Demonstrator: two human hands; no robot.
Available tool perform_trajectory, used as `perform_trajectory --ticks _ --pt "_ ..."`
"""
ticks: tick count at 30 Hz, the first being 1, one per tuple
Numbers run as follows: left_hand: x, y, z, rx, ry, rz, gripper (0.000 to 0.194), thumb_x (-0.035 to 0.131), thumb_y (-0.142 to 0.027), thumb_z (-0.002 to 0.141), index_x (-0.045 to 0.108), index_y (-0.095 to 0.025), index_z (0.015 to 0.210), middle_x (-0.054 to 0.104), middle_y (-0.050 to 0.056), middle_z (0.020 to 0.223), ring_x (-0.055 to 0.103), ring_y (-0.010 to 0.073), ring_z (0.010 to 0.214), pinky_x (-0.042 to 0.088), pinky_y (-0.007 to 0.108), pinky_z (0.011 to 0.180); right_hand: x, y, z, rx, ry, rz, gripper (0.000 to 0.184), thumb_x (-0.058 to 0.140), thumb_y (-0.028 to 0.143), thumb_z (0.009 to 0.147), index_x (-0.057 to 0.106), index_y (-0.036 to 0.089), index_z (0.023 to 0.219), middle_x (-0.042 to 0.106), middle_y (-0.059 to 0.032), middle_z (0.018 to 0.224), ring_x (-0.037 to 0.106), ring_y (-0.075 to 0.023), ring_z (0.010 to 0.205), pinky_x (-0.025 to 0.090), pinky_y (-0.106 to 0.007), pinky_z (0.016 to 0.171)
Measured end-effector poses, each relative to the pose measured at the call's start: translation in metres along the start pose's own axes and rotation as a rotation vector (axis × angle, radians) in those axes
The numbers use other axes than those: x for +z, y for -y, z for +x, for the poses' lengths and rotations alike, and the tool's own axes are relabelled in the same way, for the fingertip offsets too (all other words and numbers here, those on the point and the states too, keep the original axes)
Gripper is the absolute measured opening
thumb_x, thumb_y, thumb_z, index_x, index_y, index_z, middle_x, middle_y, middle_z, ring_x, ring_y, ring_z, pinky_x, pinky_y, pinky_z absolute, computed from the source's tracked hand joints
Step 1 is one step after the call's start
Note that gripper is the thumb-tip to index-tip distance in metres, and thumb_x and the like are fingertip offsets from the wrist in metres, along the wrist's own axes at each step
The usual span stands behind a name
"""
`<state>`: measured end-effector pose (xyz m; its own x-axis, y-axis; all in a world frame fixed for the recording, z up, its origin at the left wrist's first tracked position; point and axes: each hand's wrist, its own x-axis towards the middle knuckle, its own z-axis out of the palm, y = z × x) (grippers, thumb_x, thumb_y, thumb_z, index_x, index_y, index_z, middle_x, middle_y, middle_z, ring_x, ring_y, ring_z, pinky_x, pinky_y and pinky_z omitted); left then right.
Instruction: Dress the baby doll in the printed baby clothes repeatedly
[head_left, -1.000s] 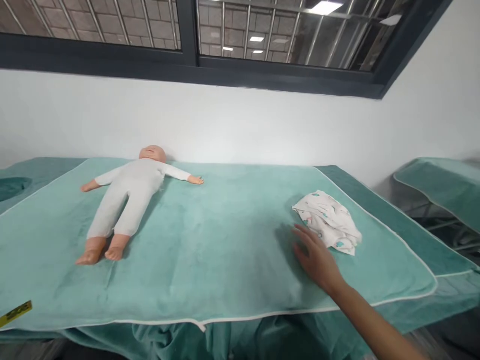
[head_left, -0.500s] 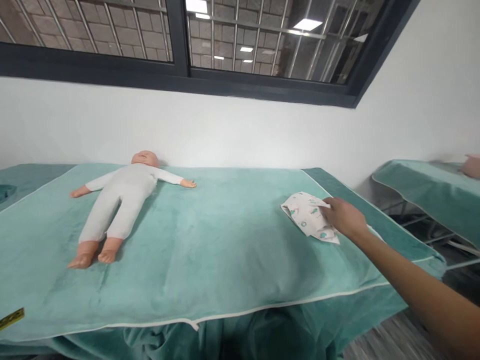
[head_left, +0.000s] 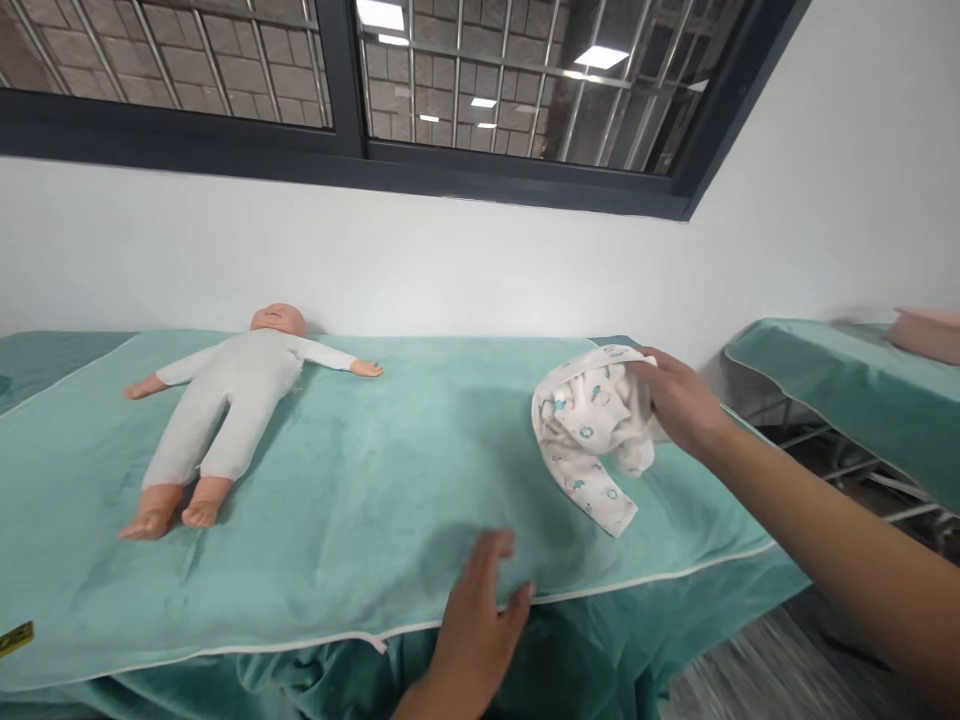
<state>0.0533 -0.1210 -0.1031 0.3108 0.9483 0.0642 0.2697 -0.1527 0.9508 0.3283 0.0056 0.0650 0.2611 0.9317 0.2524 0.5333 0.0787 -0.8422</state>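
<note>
My right hand (head_left: 679,400) pinches the upper edge of a white baby garment (head_left: 589,425) printed with small green and pink figures. The garment hangs partly bunched, and a sleeve-like strip dangles toward the front of the bed. My left hand (head_left: 480,625) is over the front edge of the bed, thumb and fingers apart, holding nothing; it is slightly blurred. To the left, a baby doll (head_left: 247,385) with a white cloth body lies on its back, arms spread and feet toward me.
A green cover (head_left: 390,500) with white piping lies over the bed. Behind it is a white wall under a dark-framed window (head_left: 525,175). A second green-covered bed (head_left: 847,380) at the right bears a pink object (head_left: 930,333). A yellow label (head_left: 16,638) shows at the left front.
My right hand has lifted the garment, which has unfolded and now hangs down. My left hand has come into view from below. The view has shifted slightly to the right.
</note>
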Motion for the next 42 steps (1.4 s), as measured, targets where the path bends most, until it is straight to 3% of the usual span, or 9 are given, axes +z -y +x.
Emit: perform_trajectory --ticks 7,11,16,19,24,27,31,37,42 --pt "0.0 -0.037 0.092 -0.085 -0.145 -0.47 0.095 0.075 -0.037 0.071 0.022 -0.024 0.148 0.026 0.017 0.153 0.043 0.0285 0.132 0.046 0.033 0.094 0.044 0.044 -0.04 -0.137 0.449 0.084 0.033 0.052 0.035 0.086 0.066 0.022 0.113 0.069 -0.0034 0.109 0.064 -0.0223 0.098 0.051 -0.035 0.085" --pt "-0.002 -0.043 0.11 0.005 -0.212 -0.543 0.053 0.064 -0.024 0.072 0.052 -0.02 0.124 0.06 0.009 0.121 0.058 0.0223 0.107 0.047 0.028 0.083 0.053 0.056 -0.053 -0.366 0.72 -0.036 0.037 0.044 0.032 0.093 0.06 0.025 0.126 0.06 -0.0042 0.133 0.058 -0.0239 0.118 0.049 -0.04 0.097" --pt "-0.03 -0.063 0.125 0.023 -0.292 -0.552 0.017 0.057 -0.027 0.075 0.064 -0.016 0.086 0.065 0.001 0.083 0.056 0.0164 0.077 0.044 0.025 0.07 0.071 0.052 -0.092 -0.807 0.288 -0.415 0.044 0.043 0.024 0.096 0.047 0.03 0.139 0.054 -0.0076 0.139 0.051 -0.0276 0.127 0.042 -0.05 0.105" --pt "-0.047 -0.085 0.122 0.006 -0.341 -0.595 0.013 0.061 -0.024 0.072 0.062 -0.016 0.082 0.06 -0.002 0.073 0.051 0.0122 0.066 0.042 0.023 0.062 0.089 0.037 -0.112 -0.897 0.271 -0.537 0.052 0.049 0.023 0.094 0.037 0.027 0.145 0.055 -0.0095 0.138 0.049 -0.0278 0.128 0.042 -0.048 0.105" --pt "-0.06 -0.109 0.102 -0.092 -0.086 -0.699 0.037 0.076 -0.029 0.068 0.065 -0.016 0.101 0.067 0.002 0.087 0.06 0.0157 0.075 0.046 0.025 0.067 0.113 0.014 -0.107 -0.649 0.114 -0.598 0.061 0.063 0.027 0.083 0.041 0.018 0.139 0.047 -0.0153 0.143 0.035 -0.0355 0.136 0.034 -0.054 0.107" --pt "-0.067 -0.106 0.096 -0.152 0.062 -0.815 0.041 0.078 -0.036 0.069 0.066 -0.014 0.102 0.069 0.005 0.087 0.064 0.0172 0.077 0.048 0.025 0.068 0.115 0.012 -0.098 -0.569 0.227 -0.544 0.039 0.058 0.022 0.082 0.054 0.021 0.12 0.058 -0.0116 0.128 0.049 -0.0312 0.123 0.043 -0.046 0.097" --pt "-0.084 -0.096 0.095 -0.138 -0.115 -1.032 0.035 0.073 -0.037 0.076 0.064 -0.013 0.099 0.07 0.005 0.081 0.068 0.0202 0.077 0.052 0.028 0.07 0.106 0.013 -0.088 -0.403 0.325 -0.472 0.024 0.049 0.023 0.086 0.059 0.024 0.108 0.067 -0.0044 0.106 0.062 -0.0215 0.089 0.047 -0.032 0.073" --pt "-0.125 -0.099 0.086 -0.108 -0.314 -1.167 0.029 0.062 -0.037 0.086 0.066 -0.012 0.099 0.072 0.009 0.091 0.069 0.0241 0.089 0.055 0.034 0.082 0.081 -0.006 -0.068 -0.194 0.075 -0.357 0.032 0.048 0.019 0.078 0.06 0.024 0.107 0.07 -0.0019 0.092 0.063 -0.0195 0.077 0.045 -0.028 0.065" --pt "-0.163 -0.1 0.08 -0.099 -0.491 -1.155 0.033 0.055 -0.046 0.089 0.066 -0.014 0.087 0.069 0.005 0.076 0.068 0.0201 0.075 0.056 0.03 0.07 0.039 -0.016 -0.051 -0.179 -0.135 -0.365 0.035 0.046 0.017 0.075 0.064 0.022 0.105 0.07 -0.0046 0.094 0.061 -0.0204 0.079 0.045 -0.031 0.071"
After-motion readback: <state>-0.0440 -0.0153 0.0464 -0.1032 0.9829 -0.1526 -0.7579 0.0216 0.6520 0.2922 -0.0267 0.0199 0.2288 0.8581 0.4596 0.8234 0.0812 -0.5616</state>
